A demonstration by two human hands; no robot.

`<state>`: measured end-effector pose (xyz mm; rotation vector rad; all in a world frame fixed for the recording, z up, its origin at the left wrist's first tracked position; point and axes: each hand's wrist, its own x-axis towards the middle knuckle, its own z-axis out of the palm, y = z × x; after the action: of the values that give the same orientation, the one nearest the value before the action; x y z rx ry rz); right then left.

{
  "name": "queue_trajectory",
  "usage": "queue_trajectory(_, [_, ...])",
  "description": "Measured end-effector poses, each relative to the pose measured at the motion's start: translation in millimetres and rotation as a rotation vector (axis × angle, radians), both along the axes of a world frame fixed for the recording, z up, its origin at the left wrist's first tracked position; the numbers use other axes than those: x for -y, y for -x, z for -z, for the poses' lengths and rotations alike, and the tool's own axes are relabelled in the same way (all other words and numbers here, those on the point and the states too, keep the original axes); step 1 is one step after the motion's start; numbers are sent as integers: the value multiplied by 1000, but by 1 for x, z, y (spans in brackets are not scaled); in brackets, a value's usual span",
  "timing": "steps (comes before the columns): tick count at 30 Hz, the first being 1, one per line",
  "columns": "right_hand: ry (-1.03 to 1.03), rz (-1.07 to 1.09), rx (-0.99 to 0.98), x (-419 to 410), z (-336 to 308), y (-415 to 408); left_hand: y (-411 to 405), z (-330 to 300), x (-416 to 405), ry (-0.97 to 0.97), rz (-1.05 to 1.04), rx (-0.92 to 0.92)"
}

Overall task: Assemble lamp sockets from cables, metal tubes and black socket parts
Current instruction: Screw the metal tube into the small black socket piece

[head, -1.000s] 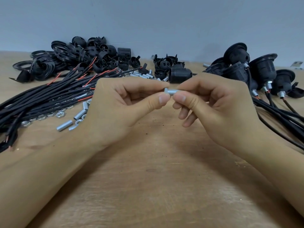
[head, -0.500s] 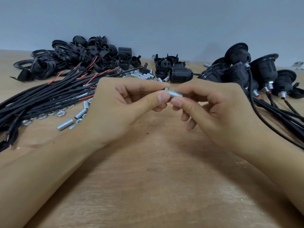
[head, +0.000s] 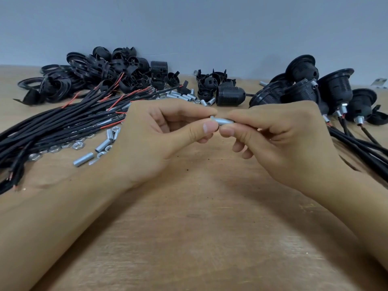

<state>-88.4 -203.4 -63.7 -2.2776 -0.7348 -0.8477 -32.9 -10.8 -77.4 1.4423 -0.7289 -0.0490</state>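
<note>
Head view shows two bare hands meeting above the middle of a wooden table (head: pixel 199 238). The left hand (head: pixel 155 139) and the right hand (head: pixel 279 141) both pinch one short metal tube (head: pixel 223 121), which lies almost level between them, in the air above the table. The left thumb and forefinger close on its left end, where a small rim shows; the right thumb and forefinger close on its right end, and the other fingers of both hands are curled loosely under. On the left side of the table lies a big bundle of black cables (head: pixel 54 124) with red wire ends, and beside it there are loose nuts (head: pixel 78 145) and several spare tubes (head: pixel 83 161). Behind, near the grey wall (head: pixel 189 28), is a heap of black socket parts (head: pixel 100 74), and a smaller group (head: pixel 214 82) stands in the middle with more tubes before it. At the right, assembled sockets (head: pixel 336 89) lie together with their cables running toward the table edge.
</note>
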Motion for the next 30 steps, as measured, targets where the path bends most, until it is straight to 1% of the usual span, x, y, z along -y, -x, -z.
queue_trajectory(1, [10, 2, 15, 0, 0, 0, -1, 1, 0, 4, 1, -11])
queue_trajectory(4, [146, 61, 126, 3, 1, -1, -4, 2, -2, 18, 44, -97])
queue_trajectory(6, [204, 91, 166, 3, 0, -1, -7, 3, -3, 14, 62, -133])
queue_trajectory(7, [200, 89, 157, 1, 0, 0, -7, 3, -3, 13, 62, -132])
queue_trajectory(10, [79, 15, 6, -2, -2, 2, -7, 4, -3, 8, 49, -94])
queue_trajectory(11, [86, 2, -14, -2, -3, 2, -7, 5, -3, -5, 59, -101])
queue_trajectory(12, [132, 8, 0, -2, -4, 2, -7, 5, -3, -16, 74, -136])
queue_trajectory(15, [283, 83, 121, 2, -3, 0, -9, 6, -3, -5, 114, -300])
queue_trajectory(16, [318, 104, 157, 3, -3, -1, -9, 5, -2, 3, 119, -327])
queue_trajectory(18, [348, 103, 167, 2, -1, -2, -9, 6, -2, 11, 120, -324])
queue_trajectory(19, [331, 83, 134, 2, 0, -2, -9, 6, -2, 9, 116, -299])
queue_trajectory(21, [193, 43, -31, 0, 1, 1, -9, 7, -3, 4, 108, -229])
queue_trajectory(24, [-205, 49, -472, -3, 2, 2, -9, 8, -3, 3, 71, -127])
queue_trajectory(25, [-323, 38, -575, -3, 2, 2, -8, 8, -3, 9, 64, -98])
queue_trajectory(26, [-406, 22, -636, -3, 2, 0, -8, 6, -3, 23, 70, -69])
queue_trajectory(28, [-501, -6, -686, -5, 0, -1, -8, 4, -3, 87, 104, -50])
queue_trajectory(30, [-562, -19, -713, -7, 0, -3, -10, 1, -5, 193, 113, -126])
